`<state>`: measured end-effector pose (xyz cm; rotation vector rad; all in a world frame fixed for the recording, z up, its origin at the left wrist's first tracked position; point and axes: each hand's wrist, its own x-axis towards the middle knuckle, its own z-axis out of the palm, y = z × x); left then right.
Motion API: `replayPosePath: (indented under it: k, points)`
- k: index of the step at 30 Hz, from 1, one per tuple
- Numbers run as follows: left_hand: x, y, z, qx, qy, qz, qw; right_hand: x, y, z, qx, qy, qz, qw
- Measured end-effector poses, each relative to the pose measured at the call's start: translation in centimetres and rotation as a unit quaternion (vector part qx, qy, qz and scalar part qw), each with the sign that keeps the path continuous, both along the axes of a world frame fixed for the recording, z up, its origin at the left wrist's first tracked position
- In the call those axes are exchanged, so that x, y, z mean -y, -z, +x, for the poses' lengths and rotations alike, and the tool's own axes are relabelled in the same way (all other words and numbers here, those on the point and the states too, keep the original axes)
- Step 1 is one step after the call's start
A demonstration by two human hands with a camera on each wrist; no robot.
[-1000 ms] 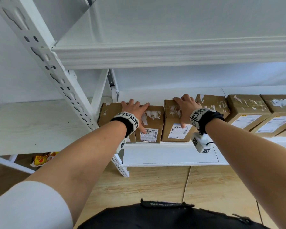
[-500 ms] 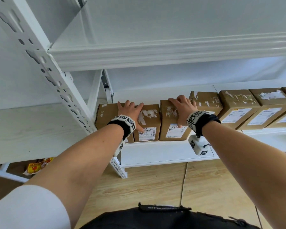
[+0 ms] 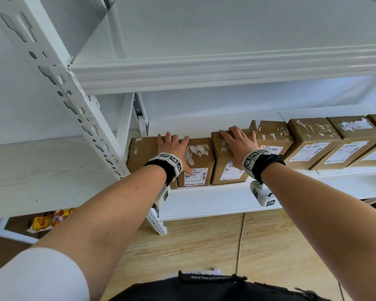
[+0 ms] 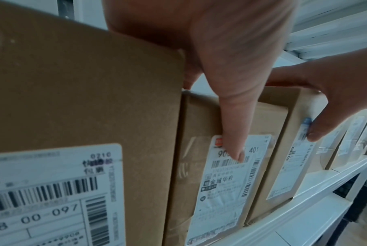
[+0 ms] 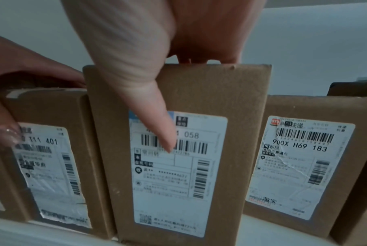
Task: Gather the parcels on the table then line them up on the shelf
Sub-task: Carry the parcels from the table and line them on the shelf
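Note:
Several brown cardboard parcels with white labels stand in a row on the white shelf (image 3: 215, 198). My left hand (image 3: 172, 144) lies flat across the tops of the first parcel (image 3: 139, 153) and the second parcel (image 3: 199, 155), and its thumb (image 4: 231, 116) points down the second parcel's (image 4: 199, 166) label. My right hand (image 3: 237, 142) rests on top of the third parcel (image 3: 224, 168). Its thumb (image 5: 148, 108) presses the front label of that parcel (image 5: 210, 99). The fourth parcel (image 3: 271, 135) stands just right of it, set further back.
More parcels (image 3: 310, 137) continue along the shelf to the right. An upper shelf board (image 3: 226, 72) hangs overhead, and a slotted white upright (image 3: 74, 94) rises at the left. A white table (image 3: 41, 170) adjoins the rack, with a yellow packet (image 3: 50, 220) below it.
Both hands stay on the same parcel tops. The head view has drifted slightly, so the row sits a little further left in the picture.

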<state>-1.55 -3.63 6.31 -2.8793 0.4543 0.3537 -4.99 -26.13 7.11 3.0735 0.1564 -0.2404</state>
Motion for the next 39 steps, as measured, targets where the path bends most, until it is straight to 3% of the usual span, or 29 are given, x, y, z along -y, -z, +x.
replayPosePath:
  k: [8, 13, 20, 25, 32, 35, 39]
  points:
    - [0.3, -0.3, -0.1, -0.003, -0.003, -0.048, 0.999, -0.7, 0.4, -0.6, -0.008, 0.005, -0.022, 1.000]
    - [4.3, -1.9, 0.0, 0.009, 0.060, -0.106, 0.993, 1.1, 0.2, -1.5, -0.010, 0.061, -0.005, 0.998]
    - [12.9, -3.7, -0.6, -0.013, 0.083, -0.126, 0.988, 9.2, -0.1, -0.9, -0.029, 0.092, 0.032, 0.995]
    - [20.4, -4.2, 0.2, -0.042, 0.047, -0.160, 0.985, 16.8, -1.3, 0.5, -0.022, 0.079, 0.018, 0.996]
    - [30.6, -3.3, 1.8, -0.061, 0.026, -0.076, 0.995, 26.5, -2.3, 2.0, -0.058, 0.076, -0.002, 0.995]
    - [32.5, -2.6, 2.6, -0.054, 0.037, -0.008, 0.998, 28.3, -1.5, 2.8, -0.066, 0.058, 0.015, 0.996]
    - [33.4, -1.9, 2.9, -0.028, 0.031, -0.008, 0.999, 29.4, -0.2, 3.0, -0.026, 0.022, 0.028, 0.999]
